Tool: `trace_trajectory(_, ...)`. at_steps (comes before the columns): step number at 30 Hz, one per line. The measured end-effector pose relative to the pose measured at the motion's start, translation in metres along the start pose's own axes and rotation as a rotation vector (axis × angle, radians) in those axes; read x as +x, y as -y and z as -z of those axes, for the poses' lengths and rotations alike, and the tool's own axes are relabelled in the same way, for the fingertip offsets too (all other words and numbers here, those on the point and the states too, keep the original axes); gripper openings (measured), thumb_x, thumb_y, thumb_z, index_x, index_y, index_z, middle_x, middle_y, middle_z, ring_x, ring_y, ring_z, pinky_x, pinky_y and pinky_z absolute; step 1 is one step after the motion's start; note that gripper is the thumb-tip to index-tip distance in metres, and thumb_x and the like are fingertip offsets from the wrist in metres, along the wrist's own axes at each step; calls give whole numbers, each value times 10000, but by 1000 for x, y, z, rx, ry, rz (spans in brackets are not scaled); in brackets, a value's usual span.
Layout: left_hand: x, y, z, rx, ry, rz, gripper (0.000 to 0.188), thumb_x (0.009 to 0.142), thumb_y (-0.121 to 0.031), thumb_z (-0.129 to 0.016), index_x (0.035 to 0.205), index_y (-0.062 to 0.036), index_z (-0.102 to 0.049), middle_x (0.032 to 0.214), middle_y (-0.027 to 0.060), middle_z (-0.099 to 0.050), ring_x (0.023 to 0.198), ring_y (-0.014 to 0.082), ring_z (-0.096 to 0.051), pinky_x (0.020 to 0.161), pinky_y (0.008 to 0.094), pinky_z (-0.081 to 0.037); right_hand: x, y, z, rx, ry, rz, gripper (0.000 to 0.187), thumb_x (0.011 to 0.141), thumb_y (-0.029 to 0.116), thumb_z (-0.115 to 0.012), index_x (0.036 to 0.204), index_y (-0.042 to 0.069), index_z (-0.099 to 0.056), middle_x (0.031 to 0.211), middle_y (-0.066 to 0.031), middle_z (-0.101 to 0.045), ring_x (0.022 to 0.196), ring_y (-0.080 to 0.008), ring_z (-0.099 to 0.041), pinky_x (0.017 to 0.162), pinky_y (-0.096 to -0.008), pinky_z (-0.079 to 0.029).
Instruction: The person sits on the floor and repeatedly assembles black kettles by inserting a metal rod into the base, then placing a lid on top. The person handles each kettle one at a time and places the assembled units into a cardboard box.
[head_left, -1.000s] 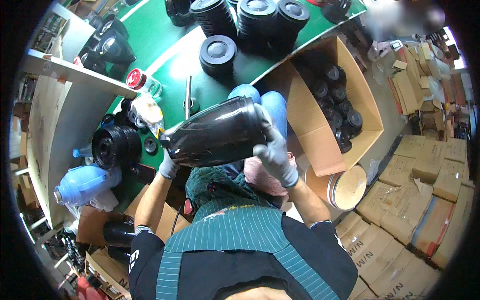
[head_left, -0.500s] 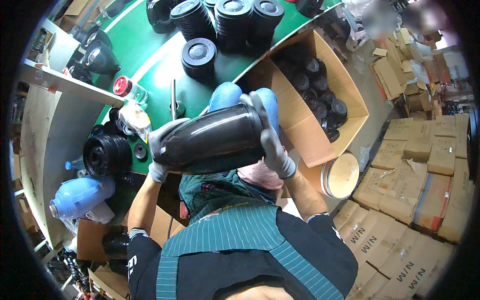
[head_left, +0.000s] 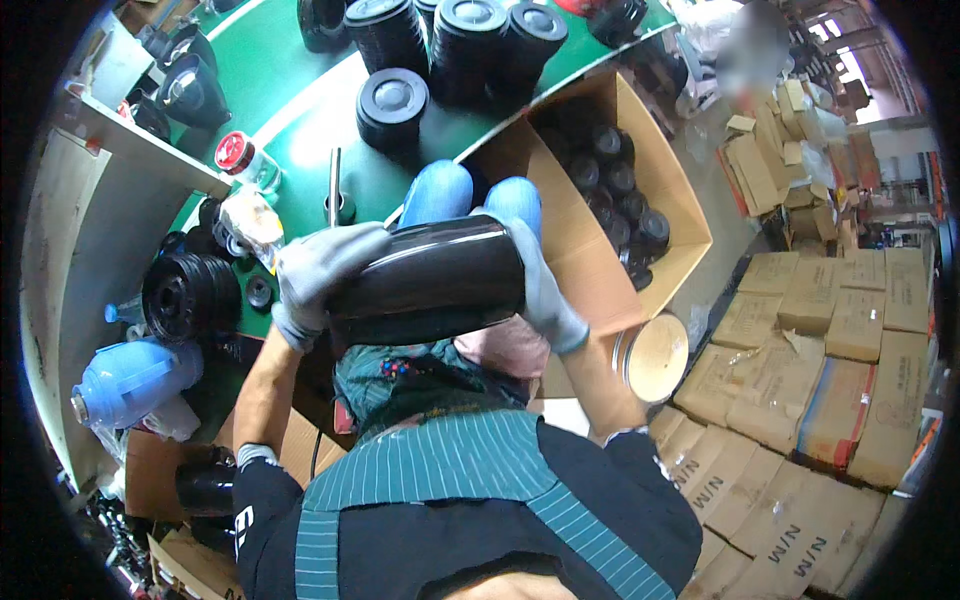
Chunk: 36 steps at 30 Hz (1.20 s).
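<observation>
A glossy black hollow-looking cylinder, like a kettle or flask body (head_left: 440, 280), lies sideways above my lap. My left hand (head_left: 325, 275), in a grey glove, is closed round its left end, with the fingers over the top. My right hand (head_left: 545, 285), gloved too, presses against the right end and grips it there. What lies inside the cylinder is hidden. Just past my left hand, an upright metal rod (head_left: 335, 185) stands on the green table (head_left: 300, 100). Near that hand lies a small black ring-shaped part (head_left: 259, 292).
Stacked black lids (head_left: 393, 105) stand on the table ahead. To the right, an open carton (head_left: 685, 215) holds several black parts, beside a round wooden-topped stool (head_left: 657, 358). A red-lidded jar (head_left: 240, 155), black rings (head_left: 185, 295) and a blue jug (head_left: 140, 380) are at left.
My left hand has shifted from the cylinder's left end to wrap over its top. The cylinder has turned to lie more level, and the whole view has shifted slightly.
</observation>
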<state>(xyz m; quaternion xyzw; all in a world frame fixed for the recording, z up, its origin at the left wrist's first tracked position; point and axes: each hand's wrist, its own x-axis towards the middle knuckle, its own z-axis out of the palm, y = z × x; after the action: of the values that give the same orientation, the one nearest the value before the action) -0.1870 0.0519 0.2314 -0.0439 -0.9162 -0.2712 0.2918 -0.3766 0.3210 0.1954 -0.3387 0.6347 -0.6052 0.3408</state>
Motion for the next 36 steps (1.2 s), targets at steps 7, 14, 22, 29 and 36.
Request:
trace_trajectory(7, -91, 58, -68, -1064, -31, 723, 489, 938, -176, -828, 1370, 19, -707, 1297, 83, -751, 1124, 152, -695, 1010, 359, -589, -5, 21, 10, -220, 40, 317, 913, 1111, 665, -312, 1710, -10, -177, 1758, -238, -219, 1628, -387, -212, 1332, -453, -154)
trace_trajectory(14, 21, -14, 2, 13, 105, -144, 394, 864, -141, -734, 1241, -43, -788, 1148, 172, -798, 1042, 326, -801, 917, 393, -628, -22, -13, 22, -179, 133, 69, 654, 1167, 368, -512, 1703, 72, -281, 1658, -156, -446, 1508, -282, -458, 1299, -373, -303)
trace_trajectory(22, -80, 35, -67, -1023, 94, 747, 622, 925, -231, -847, 1467, -17, -629, 1380, 107, -714, 1169, 201, -703, 1047, 380, -575, -26, 14, -2, -235, -59, 478, 833, 1103, 540, -518, 1724, 55, -245, 1741, -257, -285, 1625, -411, -264, 1330, -460, -205)
trace_trajectory(29, 8, -7, -27, -77, -33, 68, 398, 869, -143, -724, 1254, -77, -801, 1204, 192, -796, 1045, 349, -801, 919, 392, -640, -21, -16, 8, 234, -221, -266, 628, 1207, 419, -264, 1690, 18, -297, 1676, -179, -403, 1563, -293, -373, 1318, -389, -246)
trace_trajectory(36, -75, 41, -90, -897, -20, 615, 462, 1003, -254, -730, 1383, 3, -683, 1311, 133, -752, 1111, 236, -735, 989, 395, -603, -27, 16, 7, -328, -5, 548, 983, 1074, 663, -487, 1747, 40, -131, 1792, -295, -104, 1656, -469, -142, 1337, -522, -89)
